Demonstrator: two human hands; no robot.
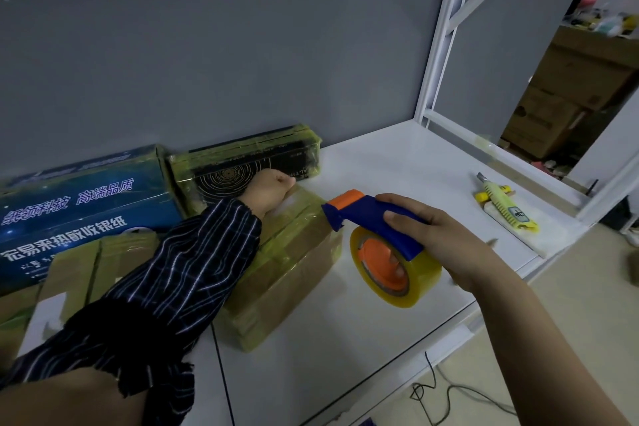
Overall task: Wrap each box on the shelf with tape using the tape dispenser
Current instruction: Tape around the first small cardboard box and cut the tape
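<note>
Brown box (pixel 276 273), glossy with yellowish tape bands, lies on the shelf (pixel 397 166); left hand (pixel 268 195) rests fisted on it, right hand (pixel 446 239) grips the blue-orange tape dispenser (pixel 377 228).

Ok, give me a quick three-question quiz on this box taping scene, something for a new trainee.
1. True or false: the left hand holds the tape dispenser.
2. Multiple choice: the left hand is on which box? A) the blue box, B) the brown cardboard box, C) the black box.
3. Short answer: what tool lies on the shelf to the right of the dispenser?

Key: 1 false, the right hand grips it by its blue handle. 2 B. 3 the yellow utility knife.
</note>
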